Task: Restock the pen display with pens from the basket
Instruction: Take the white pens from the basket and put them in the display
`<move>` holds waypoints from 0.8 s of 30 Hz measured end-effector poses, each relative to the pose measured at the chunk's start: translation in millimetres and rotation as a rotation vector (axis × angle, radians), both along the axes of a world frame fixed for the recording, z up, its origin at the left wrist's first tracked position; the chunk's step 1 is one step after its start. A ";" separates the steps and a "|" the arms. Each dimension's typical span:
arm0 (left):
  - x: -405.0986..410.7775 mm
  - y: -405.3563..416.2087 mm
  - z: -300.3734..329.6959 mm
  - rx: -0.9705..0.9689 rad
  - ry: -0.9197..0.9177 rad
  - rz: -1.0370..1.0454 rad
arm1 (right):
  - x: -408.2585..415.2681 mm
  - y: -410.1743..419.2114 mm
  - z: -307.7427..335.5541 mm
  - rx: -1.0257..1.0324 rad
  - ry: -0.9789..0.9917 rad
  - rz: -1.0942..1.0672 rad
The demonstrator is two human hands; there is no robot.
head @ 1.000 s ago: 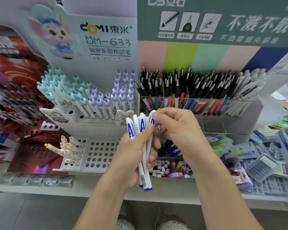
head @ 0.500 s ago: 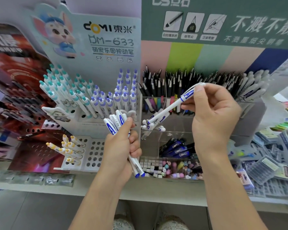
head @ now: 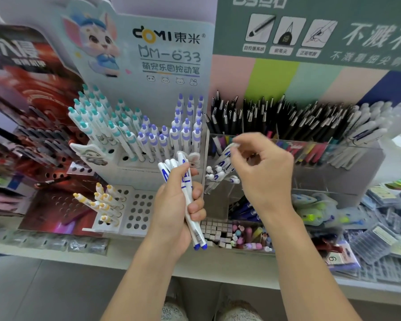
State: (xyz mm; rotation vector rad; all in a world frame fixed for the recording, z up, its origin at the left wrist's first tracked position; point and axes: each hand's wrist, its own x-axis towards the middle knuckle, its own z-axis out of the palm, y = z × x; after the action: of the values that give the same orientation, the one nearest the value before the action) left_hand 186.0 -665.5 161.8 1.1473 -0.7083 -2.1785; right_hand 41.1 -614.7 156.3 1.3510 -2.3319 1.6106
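Head view. Stationery shelf (head: 125, 256) stocked edge to edge: a red display at the left edge, a Domi DM-633 pen stand (head: 148, 172) with teal- and purple-capped pens left of centre, a clear acrylic pen display (head: 333, 167) filling the right half under a green sign. No basket anywhere in view.

Left hand (head: 178, 205) near the shelf's front edge, fingers wrapped round a bundle of white pens (head: 188, 195) with blue print, blue tips down, caps fanned out above the thumb. Right hand (head: 262, 172) just right of it, fingertips pinched on the top end of a single white pen (head: 225, 158) slanting down into the display's near-left compartment, among a few matching pens (head: 215, 176) already lying there. Motion blur over the fingertips, so exact grip unclear.

Risks, judged from here:
- Slanted pen released too soon, tipping over the low front wall toward the tray of small erasers (head: 220, 230) below.
- Loose, fanned bundle slipping from the left hand while attention sits on the right, scattering along the front edge or to the floor.
- Right wrist brushing the crowded black pens (head: 252, 121) behind and knocking them askew.
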 end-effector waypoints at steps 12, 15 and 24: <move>-3.6 3.3 -0.2 -0.078 0.012 -0.064 | 2.2 -3.7 -10.8 0.165 0.177 0.066; -4.4 4.9 0.9 -0.126 -0.008 -0.111 | 9.6 5.2 9.2 0.116 -0.066 0.065; -12.8 14.4 13.1 -0.194 0.024 -0.269 | 11.5 14.5 25.4 0.071 -0.840 0.206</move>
State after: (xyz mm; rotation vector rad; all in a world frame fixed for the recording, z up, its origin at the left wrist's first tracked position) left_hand 173.2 -651.1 174.8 0.9706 -1.0916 -2.2750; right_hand 52.6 -600.2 181.7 1.0704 -2.7167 2.5762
